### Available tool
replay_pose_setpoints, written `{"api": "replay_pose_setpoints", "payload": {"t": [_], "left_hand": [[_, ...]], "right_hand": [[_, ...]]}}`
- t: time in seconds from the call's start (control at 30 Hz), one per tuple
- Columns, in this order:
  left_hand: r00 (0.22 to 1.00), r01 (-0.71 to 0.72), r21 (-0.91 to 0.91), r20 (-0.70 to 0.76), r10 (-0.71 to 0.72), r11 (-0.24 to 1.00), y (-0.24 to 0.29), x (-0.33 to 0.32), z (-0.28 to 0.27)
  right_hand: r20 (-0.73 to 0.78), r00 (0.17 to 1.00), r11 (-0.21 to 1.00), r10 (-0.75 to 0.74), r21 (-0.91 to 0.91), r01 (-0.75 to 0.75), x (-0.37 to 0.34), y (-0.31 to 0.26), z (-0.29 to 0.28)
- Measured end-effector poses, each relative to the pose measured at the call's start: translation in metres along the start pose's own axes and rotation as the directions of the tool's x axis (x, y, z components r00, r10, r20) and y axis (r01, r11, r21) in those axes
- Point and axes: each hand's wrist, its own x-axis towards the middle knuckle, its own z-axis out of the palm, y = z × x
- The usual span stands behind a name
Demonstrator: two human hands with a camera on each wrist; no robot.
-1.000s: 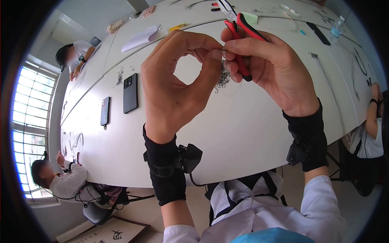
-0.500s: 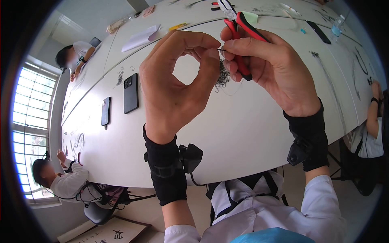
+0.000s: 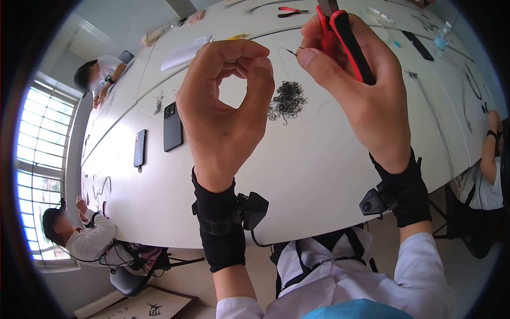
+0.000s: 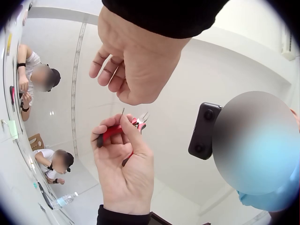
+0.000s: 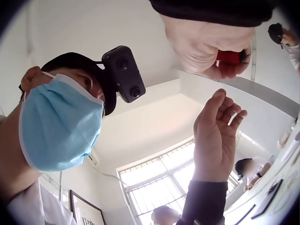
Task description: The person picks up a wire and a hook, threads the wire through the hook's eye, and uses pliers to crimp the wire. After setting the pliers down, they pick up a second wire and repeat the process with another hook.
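Note:
Red-and-black handled pliers (image 3: 355, 50) sit in the right hand (image 3: 366, 85), jaws pointing up and away. That hand's thumb and index finger also pinch a short dark wire piece (image 3: 291, 52), from which a fine strand curves toward the pile. Apart from it, to the left, the left hand (image 3: 226, 101) is raised with its thumb tip against the index finger and the other fingers curled; nothing shows between its tips. Below and between both hands, a heap of small dark curled wire pieces (image 3: 287, 101) lies on the white table (image 3: 308, 175).
Two phones (image 3: 172, 127) lie left of the hands, and white paper (image 3: 183, 53) lies farther back. Another pair of pliers (image 3: 291, 11) is at the far side. A water bottle (image 3: 442, 36) stands at right. Other people sit around the table.
The hands have drawn apart: the right hand moved right with the pliers and wire piece, the left slightly left. The heap is now more exposed. The pliers have tilted in the hand.

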Motion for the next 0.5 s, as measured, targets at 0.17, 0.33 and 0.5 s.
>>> {"api": "replay_pose_setpoints", "payload": {"t": [0.17,0.33,0.5], "left_hand": [[0.999,0.042,-0.040,-0.002,-0.042,0.998,0.0058,-0.0002,0.0040],[0.997,-0.070,0.010,0.020,0.070,0.998,0.0033,0.0023,0.0059],[0.994,-0.078,0.006,0.076,0.077,0.997,-0.0015,0.0004,0.0051]], "right_hand": [[0.028,0.999,0.999,-0.028,-0.019,0.028,-0.0017,0.0014,-0.0010],[0.071,0.997,1.000,-0.024,-0.010,0.025,-0.0025,0.0004,0.0001],[0.076,0.997,1.000,0.001,-0.009,0.000,-0.0017,-0.0023,-0.0021]]}}
